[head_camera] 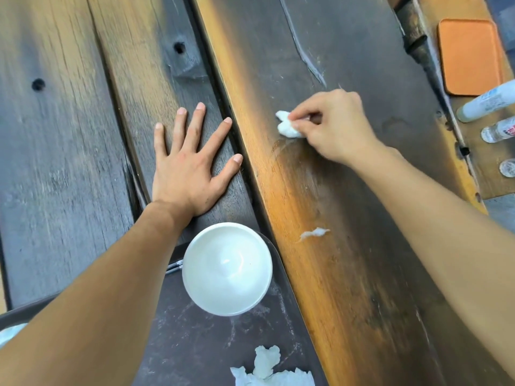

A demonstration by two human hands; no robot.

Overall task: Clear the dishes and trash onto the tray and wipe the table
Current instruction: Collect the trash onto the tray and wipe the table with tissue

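My right hand (331, 126) pinches a small white tissue wad (287, 126) and presses it on the dark wooden table (362, 65); a damp streak trails below it. My left hand (189, 160) lies flat on the planks, fingers spread, holding nothing. A white bowl (227, 268) stands on the dark tray (195, 344) at the bottom, beside crumpled white napkins (267, 366). Thin metal utensil ends (174, 267) poke out left of the bowl under my forearm. A torn tissue scrap (315, 234) lies on the table right of the tray.
An orange tray (471, 55) rests on a ledge at the upper right. Below it lie white and clear bottles (487, 103) and a small round clear lid (508, 168). Gaps run between the planks. A pale object (11, 332) shows at the bottom left edge.
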